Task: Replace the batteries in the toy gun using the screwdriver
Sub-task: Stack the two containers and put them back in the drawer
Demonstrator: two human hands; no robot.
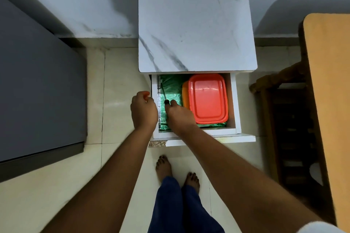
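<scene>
Our left hand point(144, 112) hangs just outside the left wall of the open drawer point(237, 104). Its fingers are curled, with a speck of orange-red point(146, 95) at their tips. Whether that is something held we cannot tell.

Just inside that wall, our right hand point(179, 116) reaches down onto the green liner point(170, 83). Its thumb and fingers pinch together at the near end of a thin dark rod, which we take for the screwdriver point(164, 91). The grip looks closed on it, though the contact itself is small and partly hidden.

The relation that matters is the rod's long axis. It runs away from the grip toward the back of the drawer, leaning slightly left and lying close along the wall. The far tip points away from us, so a straight pull back and up should free it.

The right hand is the nearer one. The left is separated from the rod by the drawer wall.

Just right of the grip sits a red-lidded plastic box point(208, 98) stacked on an orange box point(185, 96), leaving only a narrow lane. The toy gun and batteries are nowhere in view.
</scene>
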